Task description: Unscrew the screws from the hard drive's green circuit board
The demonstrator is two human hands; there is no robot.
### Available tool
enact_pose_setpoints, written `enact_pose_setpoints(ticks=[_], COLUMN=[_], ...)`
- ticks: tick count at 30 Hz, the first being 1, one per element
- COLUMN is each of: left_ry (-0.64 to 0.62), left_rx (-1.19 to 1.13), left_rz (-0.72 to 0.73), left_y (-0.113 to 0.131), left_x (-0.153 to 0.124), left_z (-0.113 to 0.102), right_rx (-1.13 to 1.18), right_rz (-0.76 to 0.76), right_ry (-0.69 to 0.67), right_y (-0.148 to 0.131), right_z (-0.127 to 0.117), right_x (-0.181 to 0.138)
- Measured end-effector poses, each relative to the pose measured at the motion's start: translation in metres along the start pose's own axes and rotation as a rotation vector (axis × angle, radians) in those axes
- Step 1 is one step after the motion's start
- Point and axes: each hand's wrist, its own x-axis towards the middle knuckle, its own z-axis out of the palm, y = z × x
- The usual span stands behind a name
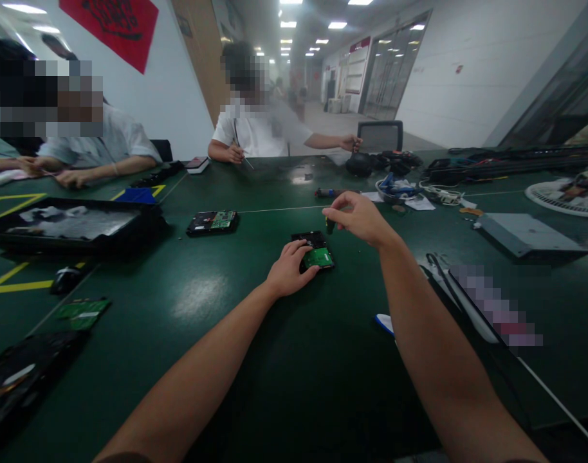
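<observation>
In front of me a hard drive lies on the green table, its green circuit board facing up. My left hand holds it from the left, fingers over its top and the thumb by its near edge. Part of the drive is hidden under those fingers. Just above its far right corner, my right hand is closed in a pinch. From the fingertips a small dark and yellow-green piece points down, apart from the drive; its kind is unclear.
Another hard drive lies farther left. A black tray stands at the left, with a circuit board nearer me. To the right are a grey metal box and a white fan grille. A co-worker sits across the table.
</observation>
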Motion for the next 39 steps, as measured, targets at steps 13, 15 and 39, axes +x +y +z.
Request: enact_pose_setpoints(ticks=[13, 15, 39], left_ry=[0.010, 0.007, 0.011], left_rx=[-0.002, -0.004, 0.007], left_rz=[0.000, -0.001, -0.003], left_y=[-0.001, -0.001, -0.001], left_x=[0.001, 0.001, 0.001], left_z=[0.002, 0.001, 0.003], right_rx=[0.184, 0.101, -0.064], right_rz=[0.027, 0.030, -0.033], right_ry=[-0.148, -0.097, -0.025], right_y=[0.000, 0.001, 0.000], right_z=[0.004, 0.002, 0.004], right_x=[0.001, 0.001, 0.001])
